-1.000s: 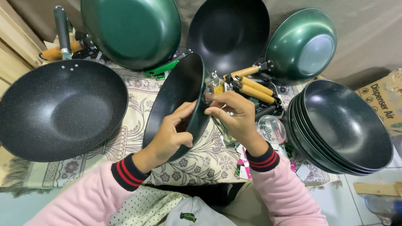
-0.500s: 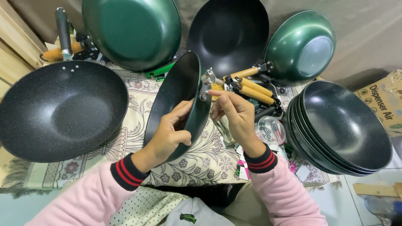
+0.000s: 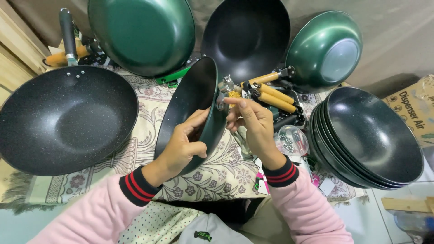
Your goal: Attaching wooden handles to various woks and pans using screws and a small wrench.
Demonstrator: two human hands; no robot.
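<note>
Green-rimmed and dark inside, the round pan is standing on edge, left hand clamping its rim, right hand pinching what looks like a small metal fitting.

A dark non-stick wok with a green outside stands on edge at the middle, the left hand on its rim and the right hand just right of it. A large speckled black wok with a handle lies on the floral patterned cloth to the left, and a stack of nested black woks sits to the right. Behind stand a green upturned wok, a black wok and a smaller green wok, with wooden handles before them.
</note>
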